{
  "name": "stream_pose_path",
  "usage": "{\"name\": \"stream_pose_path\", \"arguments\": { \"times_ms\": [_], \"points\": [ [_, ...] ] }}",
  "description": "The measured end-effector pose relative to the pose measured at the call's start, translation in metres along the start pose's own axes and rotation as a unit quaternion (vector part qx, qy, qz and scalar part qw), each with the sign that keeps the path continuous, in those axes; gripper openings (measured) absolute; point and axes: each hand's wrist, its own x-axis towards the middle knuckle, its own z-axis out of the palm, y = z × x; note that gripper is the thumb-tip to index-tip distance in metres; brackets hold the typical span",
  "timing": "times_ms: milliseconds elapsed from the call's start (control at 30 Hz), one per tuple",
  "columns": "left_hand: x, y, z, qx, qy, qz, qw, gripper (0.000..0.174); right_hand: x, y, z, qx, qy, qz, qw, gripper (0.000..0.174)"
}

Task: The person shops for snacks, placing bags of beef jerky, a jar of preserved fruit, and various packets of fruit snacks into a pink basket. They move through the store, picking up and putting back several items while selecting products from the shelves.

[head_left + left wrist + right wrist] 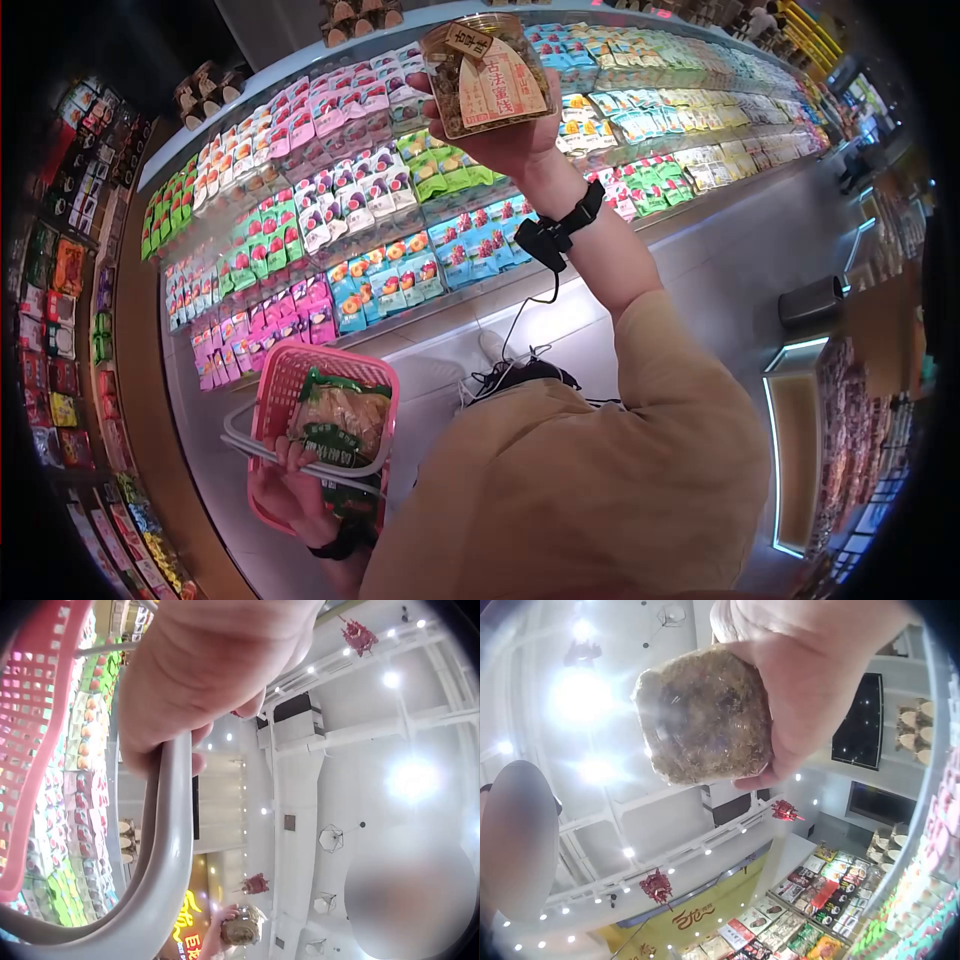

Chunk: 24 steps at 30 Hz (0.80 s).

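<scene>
My right hand grips a clear plastic tub of preserved fruit with a cream paper label, raised over the shelves. The right wrist view shows the tub's see-through underside, brown contents pressed against it, with the fingers round its side. Low on the left, my left hand holds the grey handles of a pink shopping basket. Inside the basket lies a clear and green food bag; another green packet lies partly hidden under the handle.
A tiered display of colourful fruit pouches spans the front. Shelves of packaged snacks stand at the left. To the right are a dark bin and a lit display case. Tiled floor lies between.
</scene>
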Motion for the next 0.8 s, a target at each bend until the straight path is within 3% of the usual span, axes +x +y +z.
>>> {"name": "stream_pose_path", "arguments": {
  "times_ms": [67,100,133,233,267,300,333,367,433,467,567,667,800],
  "points": [
    [0.001,-0.022,0.014,0.002,0.005,-0.027,1.0,0.028,-0.025,0.003,0.001,-0.026,-0.014,0.036,0.999,0.094],
    [0.001,-0.034,0.02,0.002,0.001,-0.041,0.999,0.028,-0.039,0.011,0.011,-0.025,0.106,0.049,0.993,0.089],
    [-0.003,-0.044,0.024,0.007,0.008,-0.056,0.998,0.027,-0.055,0.02,0.013,-0.038,0.124,0.086,0.988,0.077],
    [0.012,-0.086,0.037,0.016,0.017,-0.11,0.994,0.023,-0.103,0.064,-0.004,-0.179,0.118,0.131,0.968,0.06],
    [0.012,-0.1,0.038,0.018,0.033,-0.132,0.991,0.021,-0.119,0.071,-0.004,-0.28,0.11,0.179,0.937,0.06],
    [0.012,-0.115,0.043,0.02,0.048,-0.153,0.987,0.02,-0.136,0.073,-0.005,-0.429,0.059,0.222,0.873,0.058],
    [0.015,-0.137,0.064,0.063,0.148,-0.146,0.976,0.016,-0.155,0.084,-0.013,-0.47,0.043,0.254,0.844,0.058],
    [0.015,-0.157,0.069,0.082,0.154,-0.164,0.971,0.016,-0.174,0.094,-0.019,-0.537,0.029,0.221,0.814,0.057],
    [0.022,-0.2,0.077,0.12,0.161,-0.197,0.96,0.014,-0.196,0.079,-0.005,-0.523,0.023,0.352,0.776,0.068],
    [0.024,-0.221,0.09,0.132,0.179,-0.209,0.952,0.013,-0.21,0.073,-0.01,-0.576,-0.013,0.332,0.747,0.076],
    [0.033,-0.282,0.114,0.112,0.158,-0.239,0.952,0.014,-0.245,0.029,0.0,-0.678,-0.029,0.408,0.611,0.088],
    [0.043,-0.347,0.15,0.128,0.147,-0.267,0.944,0.018,-0.288,-0.003,-0.03,-0.697,-0.085,0.421,0.574,0.099],
    [0.065,-0.418,0.172,0.154,0.1,-0.334,0.925,0.021,-0.322,-0.057,-0.046,-0.737,-0.162,0.416,0.507,0.096]
  ]
}}
